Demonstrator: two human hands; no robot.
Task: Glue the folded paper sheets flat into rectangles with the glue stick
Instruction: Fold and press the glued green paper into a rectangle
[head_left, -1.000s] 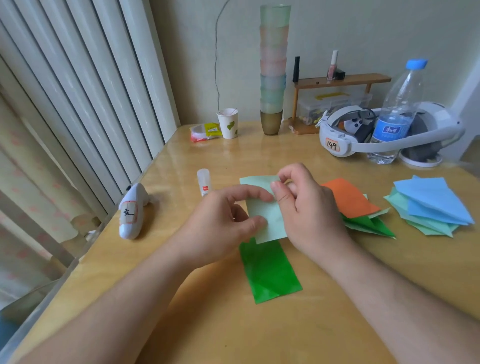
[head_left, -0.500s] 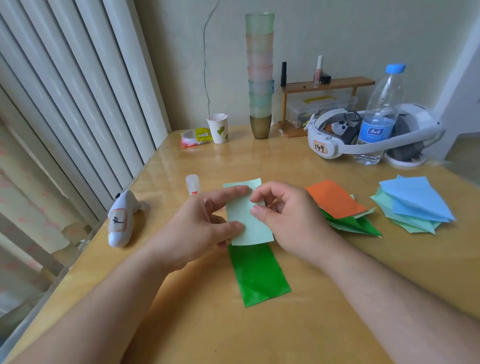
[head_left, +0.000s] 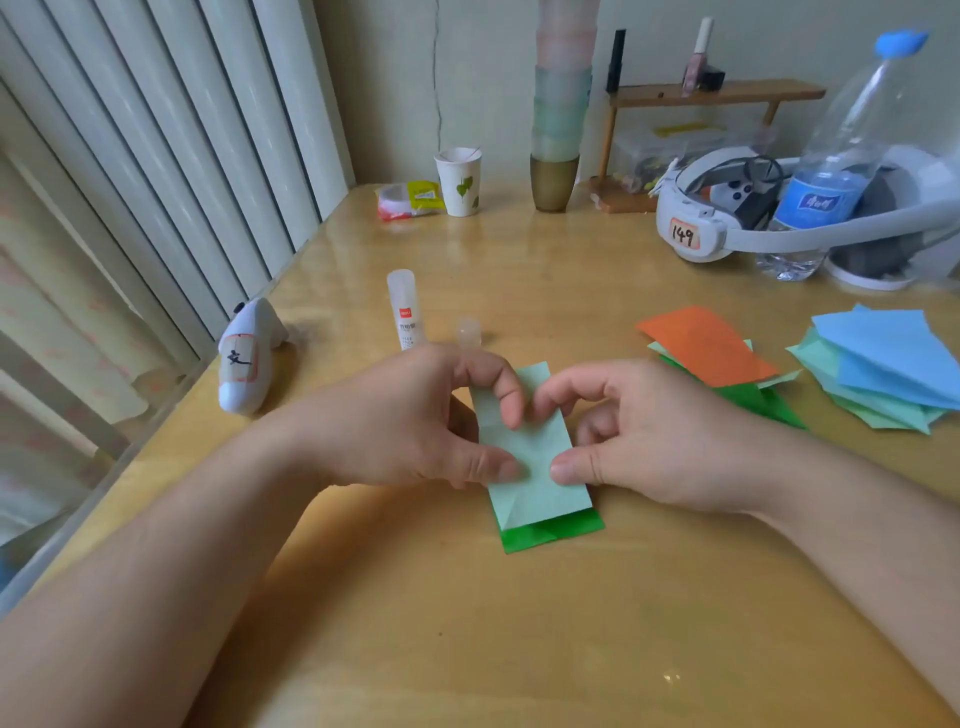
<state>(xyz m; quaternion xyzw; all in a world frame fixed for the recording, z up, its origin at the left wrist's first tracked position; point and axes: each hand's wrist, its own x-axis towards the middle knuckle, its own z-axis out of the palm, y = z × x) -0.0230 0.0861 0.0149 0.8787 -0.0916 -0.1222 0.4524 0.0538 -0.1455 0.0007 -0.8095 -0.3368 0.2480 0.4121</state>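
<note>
Partway through, apparently: pale green rectangle (head_left: 530, 447) pinched by left hand (head_left: 415, 421) and right hand (head_left: 639, 436) over a dark green rectangle (head_left: 550, 532) on the worktop (head_left: 519, 649); glue stick (head_left: 404, 312) standing behind, orange-topped pile (head_left: 711, 353) and blue-topped pile (head_left: 883, 358) left.

Two bare forearms reach in from the lower edge. The left hand (head_left: 415, 415) and right hand (head_left: 639, 436) wear no rings, watch or sleeves.
</note>
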